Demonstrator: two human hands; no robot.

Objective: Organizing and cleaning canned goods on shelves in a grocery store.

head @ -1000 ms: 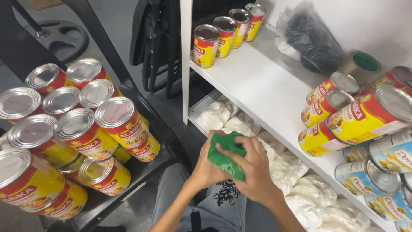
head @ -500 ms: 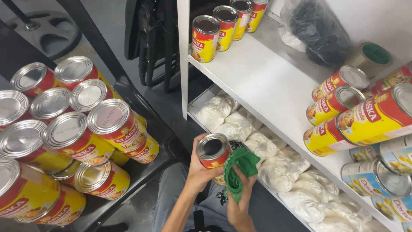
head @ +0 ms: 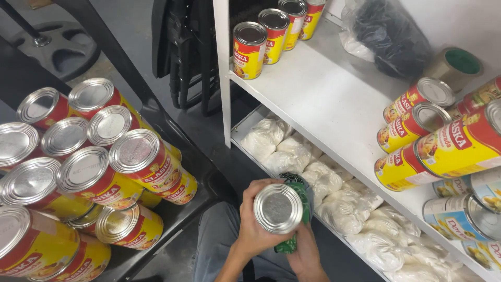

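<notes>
Left hand wrapped around a can at 6 o'clock, right hand pinching a green cloth against it, probably wiping; stacked cans at 9 o'clock wait, few sit shelved

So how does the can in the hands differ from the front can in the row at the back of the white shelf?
The held can is tipped, its silver lid facing the camera, gripped by the left hand, with a green cloth against its side. The front shelf can stands upright on the white shelf, untouched, its red and yellow label showing. Its lid looks darker than the held can's. Both are round tins of like size.
</notes>
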